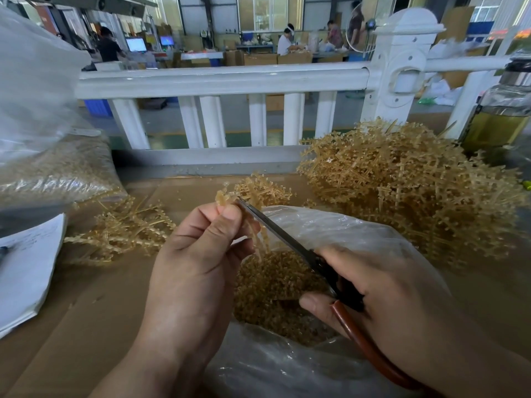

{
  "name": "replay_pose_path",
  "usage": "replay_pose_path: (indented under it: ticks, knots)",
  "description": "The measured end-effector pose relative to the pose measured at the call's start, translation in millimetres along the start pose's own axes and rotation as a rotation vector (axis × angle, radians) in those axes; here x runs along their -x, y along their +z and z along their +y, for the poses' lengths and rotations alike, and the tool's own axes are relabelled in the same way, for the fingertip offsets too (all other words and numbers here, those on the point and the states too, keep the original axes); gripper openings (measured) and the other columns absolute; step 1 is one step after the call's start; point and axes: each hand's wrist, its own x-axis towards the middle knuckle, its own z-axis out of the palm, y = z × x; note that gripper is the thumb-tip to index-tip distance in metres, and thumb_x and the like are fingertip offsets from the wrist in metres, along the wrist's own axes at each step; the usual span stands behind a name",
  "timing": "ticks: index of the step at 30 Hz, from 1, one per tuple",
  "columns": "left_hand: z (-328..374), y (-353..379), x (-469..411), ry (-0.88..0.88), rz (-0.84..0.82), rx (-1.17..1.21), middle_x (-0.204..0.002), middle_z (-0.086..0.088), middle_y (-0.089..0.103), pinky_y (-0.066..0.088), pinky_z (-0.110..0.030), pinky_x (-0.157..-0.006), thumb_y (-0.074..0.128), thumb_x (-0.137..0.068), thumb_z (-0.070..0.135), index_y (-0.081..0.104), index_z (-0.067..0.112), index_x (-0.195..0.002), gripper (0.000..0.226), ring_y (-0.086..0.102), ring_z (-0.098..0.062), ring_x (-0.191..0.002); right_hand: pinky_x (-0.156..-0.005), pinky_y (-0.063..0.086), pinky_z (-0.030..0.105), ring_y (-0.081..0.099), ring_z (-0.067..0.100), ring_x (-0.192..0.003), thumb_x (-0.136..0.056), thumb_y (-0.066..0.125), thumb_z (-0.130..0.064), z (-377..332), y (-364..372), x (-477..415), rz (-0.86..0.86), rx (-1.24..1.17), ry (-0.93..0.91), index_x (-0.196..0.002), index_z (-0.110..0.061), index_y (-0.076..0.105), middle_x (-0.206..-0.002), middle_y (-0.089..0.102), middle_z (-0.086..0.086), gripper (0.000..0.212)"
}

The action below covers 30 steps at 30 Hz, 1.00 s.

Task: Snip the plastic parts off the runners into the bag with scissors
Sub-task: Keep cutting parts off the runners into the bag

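Now | left hand [195, 259] pinches runner [222, 196] (raised over bag [330, 225]) | right hand [388, 297] grips scissors [287, 239], blades angled up-left

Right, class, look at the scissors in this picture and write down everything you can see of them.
The scissors have slim, dark metal blades ending in a sharp point, a black section near the pivot and a reddish-brown handle loop. The blades look nearly closed. The right hand grips the handles, fingers curled round them. The blades slant up and leftward above the open clear bag, their tip right by the runner pinched in the left hand.
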Motion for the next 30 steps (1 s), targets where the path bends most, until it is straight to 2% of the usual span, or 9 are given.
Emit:
replay_pose_path:
  ticks: [4,10,14,17,18,21,24,30]
  knots:
    - [-0.7,-0.6,0.5,0.001,0.011,-0.009,-0.089,-0.007,0.065,0.046,-0.041,-0.084,0.067,-0.087,0.026,0.07,0.023,-0.074,0.014,0.058,-0.02,-0.084,-0.052,0.023,0.013,0.037,-0.006,-0.054,-0.087,0.045,-0.072,-1.3,-3.2,-1.2,-0.016,-0.007,0.001,-0.091,-0.033,0.057,-0.06,0.04,-0.021,0.04]
    - [-1.3,0.5,1.6,-0.006,0.028,-0.003,-0.087,-0.008,0.064,0.046,-0.039,-0.082,0.068,-0.087,0.027,0.069,0.02,-0.079,0.01,0.058,-0.019,-0.08,-0.052,0.024,0.007,0.039,-0.005,-0.052,-0.085,0.045,-0.071,-2.9,-1.3,0.1,-0.015,0.018,0.013,-0.092,-0.033,0.061,-0.059,0.041,-0.021,0.042]
    - [-1.3,3.0,1.8,0.007,0.031,0.009,-0.081,-0.003,0.064,0.043,-0.039,-0.08,0.065,-0.092,0.021,0.07,0.022,-0.077,0.016,0.058,-0.014,-0.074,-0.056,0.03,0.018,0.037,0.001,-0.056,-0.087,0.044,-0.07,-1.1,-2.1,-1.3,0.01,0.035,-0.012,-0.08,-0.032,0.054,-0.058,0.035,-0.019,0.04]
    - [-0.3,3.9,2.6,0.02,0.024,0.02,-0.08,-0.002,0.064,0.043,-0.039,-0.08,0.061,-0.091,0.019,0.07,0.022,-0.075,0.018,0.058,-0.013,-0.075,-0.058,0.025,0.016,0.033,0.002,-0.056,-0.089,0.045,-0.067,-2.5,-4.3,-2.0,0.021,0.042,-0.024,-0.074,-0.03,0.05,-0.058,0.029,-0.018,0.04]
    - [0.0,4.0,2.7,0.022,0.018,0.023,-0.08,-0.002,0.064,0.042,-0.039,-0.08,0.061,-0.092,0.019,0.07,0.022,-0.075,0.019,0.058,-0.013,-0.076,-0.058,0.027,0.017,0.034,0.001,-0.056,-0.088,0.045,-0.066,-2.8,-4.2,-1.6,0.022,0.028,-0.021,-0.074,-0.03,0.051,-0.058,0.029,-0.019,0.04]
    - [0.3,4.2,2.9,0.019,0.014,0.027,-0.08,0.0,0.065,0.043,-0.039,-0.08,0.061,-0.091,0.019,0.07,0.024,-0.072,0.022,0.058,-0.013,-0.076,-0.056,0.032,0.009,0.035,-0.008,-0.053,-0.088,0.044,-0.066,-3.0,-2.7,-0.1,0.014,-0.016,-0.009,-0.08,-0.03,0.06,-0.056,0.03,-0.021,0.04]
    - [0.3,4.2,3.1,0.01,0.011,0.029,-0.081,0.002,0.066,0.044,-0.037,-0.08,0.06,-0.092,0.02,0.071,0.026,-0.071,0.024,0.06,-0.011,-0.076,-0.056,0.032,0.007,0.037,-0.01,-0.052,-0.087,0.044,-0.064,-2.8,-2.5,-0.4,0.012,-0.038,-0.006,-0.083,-0.03,0.063,-0.056,0.031,-0.022,0.039]
    - [-1.2,3.7,2.3,0.008,0.009,0.037,-0.081,-0.002,0.066,0.046,-0.035,-0.078,0.066,-0.091,0.02,0.07,0.024,-0.07,0.022,0.061,-0.012,-0.075,-0.05,0.033,0.012,0.043,-0.005,-0.053,-0.086,0.045,-0.066,-2.7,-4.0,-0.1,-0.009,-0.073,0.007,-0.083,-0.03,0.061,-0.054,0.035,-0.021,0.039]
